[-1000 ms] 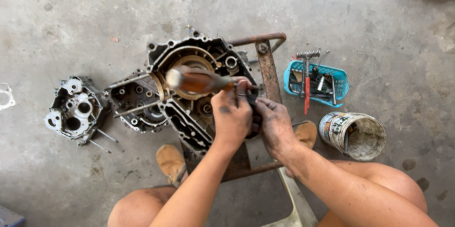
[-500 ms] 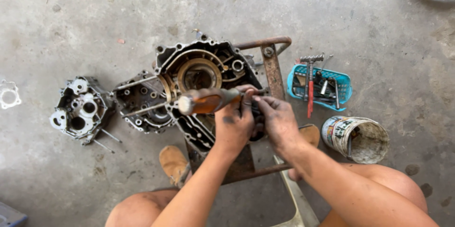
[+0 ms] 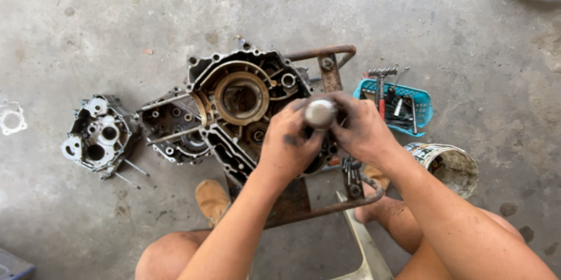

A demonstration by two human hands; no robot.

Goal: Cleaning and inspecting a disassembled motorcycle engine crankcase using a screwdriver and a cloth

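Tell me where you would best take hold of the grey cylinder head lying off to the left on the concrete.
Probably by the outer edges of the cylinder head, fingers coming down from above across its narrower width. It lies flat and apart from the crankcase, and both hands are busy elsewhere. Avoid the thin studs at its lower right.
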